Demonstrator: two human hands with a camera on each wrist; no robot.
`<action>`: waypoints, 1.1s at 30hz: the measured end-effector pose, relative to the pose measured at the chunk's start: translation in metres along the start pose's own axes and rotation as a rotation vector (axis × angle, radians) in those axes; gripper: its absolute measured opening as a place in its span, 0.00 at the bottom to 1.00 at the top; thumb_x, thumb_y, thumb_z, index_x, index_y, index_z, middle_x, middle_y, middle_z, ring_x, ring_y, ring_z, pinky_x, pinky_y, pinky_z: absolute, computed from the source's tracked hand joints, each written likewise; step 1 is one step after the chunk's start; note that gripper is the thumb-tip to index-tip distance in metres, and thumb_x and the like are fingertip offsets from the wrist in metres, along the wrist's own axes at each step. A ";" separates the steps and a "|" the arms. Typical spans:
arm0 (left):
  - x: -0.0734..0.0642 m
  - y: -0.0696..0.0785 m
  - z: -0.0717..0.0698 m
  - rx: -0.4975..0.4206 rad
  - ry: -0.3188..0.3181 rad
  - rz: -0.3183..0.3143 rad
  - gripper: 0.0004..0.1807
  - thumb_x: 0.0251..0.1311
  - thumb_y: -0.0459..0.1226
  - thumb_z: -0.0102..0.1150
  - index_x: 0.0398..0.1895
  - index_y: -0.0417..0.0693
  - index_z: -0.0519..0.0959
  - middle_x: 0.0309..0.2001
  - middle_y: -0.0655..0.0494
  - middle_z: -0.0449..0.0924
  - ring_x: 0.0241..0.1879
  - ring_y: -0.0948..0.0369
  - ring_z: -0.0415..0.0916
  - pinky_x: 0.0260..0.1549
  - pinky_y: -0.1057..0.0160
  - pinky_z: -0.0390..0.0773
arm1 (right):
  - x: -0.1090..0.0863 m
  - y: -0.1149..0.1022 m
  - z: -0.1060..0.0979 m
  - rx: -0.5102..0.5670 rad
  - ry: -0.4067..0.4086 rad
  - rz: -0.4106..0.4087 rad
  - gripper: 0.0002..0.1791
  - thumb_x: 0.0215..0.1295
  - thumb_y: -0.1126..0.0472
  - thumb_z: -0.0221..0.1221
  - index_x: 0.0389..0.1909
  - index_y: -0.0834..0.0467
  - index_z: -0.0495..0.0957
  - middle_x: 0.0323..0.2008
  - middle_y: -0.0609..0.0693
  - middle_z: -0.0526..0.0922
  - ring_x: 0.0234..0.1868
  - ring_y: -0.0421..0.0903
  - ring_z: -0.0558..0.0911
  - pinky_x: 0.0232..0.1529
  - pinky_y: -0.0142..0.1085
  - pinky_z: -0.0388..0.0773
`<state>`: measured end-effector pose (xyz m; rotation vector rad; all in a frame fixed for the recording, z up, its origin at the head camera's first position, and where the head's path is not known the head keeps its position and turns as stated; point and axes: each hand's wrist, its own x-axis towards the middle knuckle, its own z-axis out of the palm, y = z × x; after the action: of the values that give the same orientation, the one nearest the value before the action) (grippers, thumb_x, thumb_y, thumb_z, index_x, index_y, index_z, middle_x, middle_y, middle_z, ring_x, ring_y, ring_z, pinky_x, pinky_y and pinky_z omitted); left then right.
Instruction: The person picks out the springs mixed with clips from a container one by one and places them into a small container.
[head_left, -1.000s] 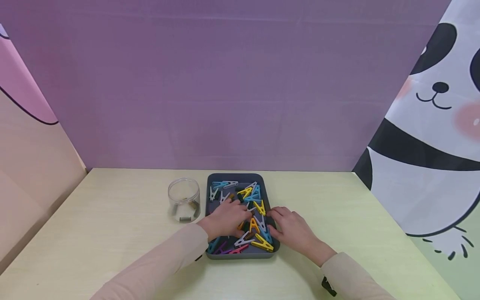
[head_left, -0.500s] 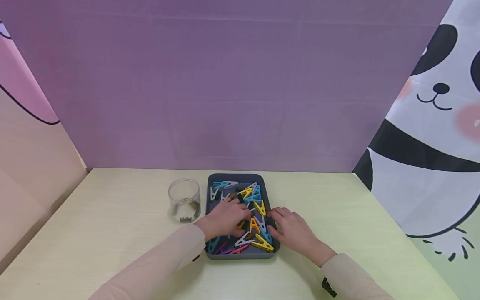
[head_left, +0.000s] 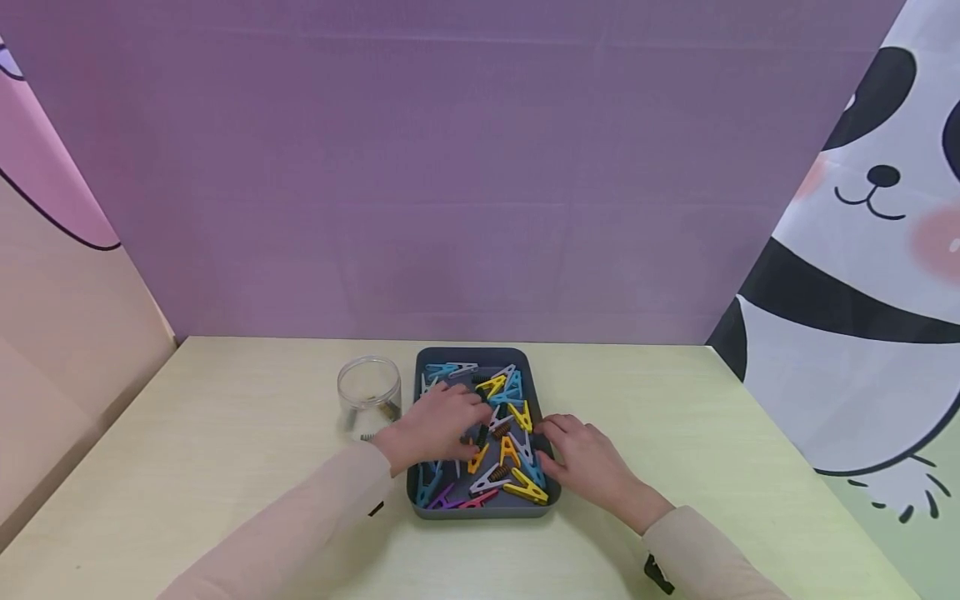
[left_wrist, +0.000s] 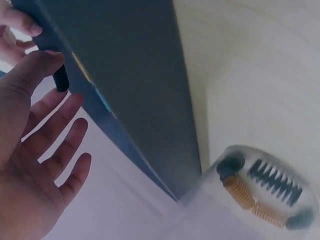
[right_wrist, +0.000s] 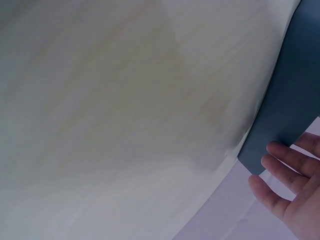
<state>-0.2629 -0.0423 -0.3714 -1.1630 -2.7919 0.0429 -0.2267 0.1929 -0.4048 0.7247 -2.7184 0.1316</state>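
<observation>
My left hand (head_left: 437,422) is above the left part of a dark grey tray (head_left: 480,512). Between its thumb and index finger it pinches a small black coil spring (left_wrist: 61,79), seen in the left wrist view; the other fingers are spread. Colourful plastic clothespins, among them a yellow clothespin (head_left: 527,487) and a pink clothespin (head_left: 478,500), lie scattered in the tray with several loose springs. At the tray's right side my right hand (head_left: 592,464) holds the rim, and in the right wrist view some fingertips lie against the outer wall.
Left of the tray stands a clear round jar (head_left: 369,383) with black and copper-coloured springs (left_wrist: 239,192) at its bottom. Both things sit on a pale wooden table (head_left: 255,433), with a purple backdrop (head_left: 450,167) behind it.
My left hand has lifted and shifted left and away from me, uncovering clothespins in the tray's middle. The right hand has stayed at the rim.
</observation>
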 end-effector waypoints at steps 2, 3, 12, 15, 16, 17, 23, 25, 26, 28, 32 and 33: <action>-0.002 -0.003 -0.003 -0.006 0.016 0.004 0.22 0.48 0.53 0.63 0.47 0.59 0.76 0.45 0.64 0.79 0.48 0.61 0.71 0.51 0.55 0.69 | 0.000 0.000 0.001 -0.004 0.004 -0.002 0.17 0.55 0.53 0.61 0.43 0.57 0.77 0.45 0.52 0.79 0.46 0.48 0.78 0.42 0.43 0.77; -0.003 -0.004 -0.005 -0.012 0.024 0.005 0.22 0.48 0.53 0.63 0.47 0.59 0.76 0.46 0.64 0.79 0.48 0.61 0.71 0.51 0.55 0.69 | 0.000 0.001 0.001 -0.007 0.006 -0.002 0.17 0.54 0.53 0.61 0.43 0.57 0.77 0.45 0.51 0.79 0.46 0.48 0.78 0.42 0.43 0.77; -0.014 -0.020 -0.023 -0.042 0.092 -0.017 0.20 0.49 0.51 0.64 0.45 0.58 0.77 0.47 0.63 0.79 0.46 0.59 0.71 0.46 0.56 0.69 | 0.000 0.001 0.002 -0.011 0.011 -0.004 0.17 0.54 0.53 0.61 0.43 0.56 0.77 0.45 0.51 0.79 0.46 0.48 0.78 0.42 0.43 0.78; -0.017 -0.026 -0.028 -0.051 0.105 -0.043 0.19 0.49 0.50 0.64 0.45 0.58 0.77 0.46 0.63 0.79 0.44 0.60 0.70 0.45 0.57 0.69 | 0.000 0.000 0.001 -0.003 0.003 0.001 0.17 0.54 0.53 0.61 0.43 0.56 0.77 0.45 0.51 0.79 0.46 0.48 0.78 0.43 0.43 0.77; -0.019 -0.028 -0.031 -0.051 0.107 -0.054 0.20 0.49 0.50 0.64 0.45 0.58 0.78 0.46 0.62 0.79 0.44 0.59 0.70 0.45 0.57 0.69 | 0.000 0.000 0.001 -0.001 0.001 0.002 0.17 0.55 0.53 0.60 0.43 0.56 0.77 0.45 0.51 0.79 0.47 0.48 0.78 0.43 0.43 0.77; -0.021 -0.030 -0.033 -0.049 0.109 -0.065 0.19 0.49 0.50 0.63 0.45 0.57 0.78 0.46 0.61 0.79 0.44 0.59 0.70 0.45 0.57 0.69 | 0.000 0.000 0.001 0.001 0.000 0.004 0.17 0.55 0.53 0.60 0.43 0.56 0.77 0.46 0.52 0.79 0.46 0.48 0.78 0.43 0.43 0.78; -0.032 -0.044 -0.043 -0.041 0.121 -0.136 0.20 0.49 0.50 0.64 0.45 0.56 0.78 0.45 0.60 0.79 0.45 0.58 0.72 0.48 0.54 0.71 | 0.000 0.000 0.002 -0.001 0.000 0.004 0.17 0.55 0.53 0.60 0.43 0.56 0.77 0.46 0.51 0.79 0.46 0.48 0.78 0.42 0.42 0.78; -0.036 -0.048 -0.046 -0.040 0.118 -0.160 0.20 0.49 0.50 0.64 0.46 0.55 0.77 0.45 0.60 0.79 0.46 0.57 0.72 0.49 0.53 0.70 | 0.000 0.001 0.002 -0.001 0.001 0.001 0.17 0.55 0.53 0.60 0.43 0.56 0.77 0.45 0.51 0.79 0.46 0.48 0.78 0.42 0.42 0.78; -0.038 -0.050 -0.047 -0.038 0.119 -0.173 0.20 0.49 0.50 0.64 0.46 0.55 0.77 0.46 0.59 0.79 0.47 0.57 0.72 0.49 0.53 0.70 | 0.000 0.001 0.002 0.000 0.003 -0.001 0.17 0.55 0.53 0.60 0.43 0.56 0.77 0.45 0.51 0.79 0.46 0.48 0.78 0.42 0.43 0.78; -0.041 -0.054 -0.049 -0.046 0.118 -0.201 0.21 0.49 0.50 0.64 0.46 0.54 0.77 0.46 0.58 0.79 0.48 0.56 0.71 0.51 0.52 0.69 | 0.000 0.001 0.002 -0.001 0.005 -0.003 0.16 0.55 0.53 0.60 0.43 0.56 0.77 0.46 0.51 0.79 0.46 0.48 0.78 0.42 0.43 0.78; -0.046 -0.063 -0.051 -0.068 0.139 -0.240 0.21 0.49 0.49 0.64 0.46 0.53 0.78 0.46 0.57 0.79 0.50 0.55 0.71 0.53 0.51 0.67 | 0.000 0.001 0.002 -0.001 0.004 -0.006 0.16 0.55 0.53 0.60 0.43 0.56 0.77 0.46 0.52 0.79 0.47 0.48 0.78 0.42 0.43 0.78; -0.048 -0.065 -0.051 -0.072 0.146 -0.245 0.21 0.49 0.49 0.64 0.46 0.53 0.78 0.46 0.57 0.79 0.50 0.55 0.71 0.53 0.51 0.67 | 0.000 0.001 0.001 -0.001 0.003 -0.005 0.16 0.55 0.53 0.60 0.43 0.57 0.77 0.46 0.52 0.79 0.47 0.48 0.78 0.42 0.43 0.78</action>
<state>-0.2694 -0.1231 -0.3204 -0.7935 -2.8007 -0.1593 -0.2273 0.1934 -0.4061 0.7309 -2.7135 0.1296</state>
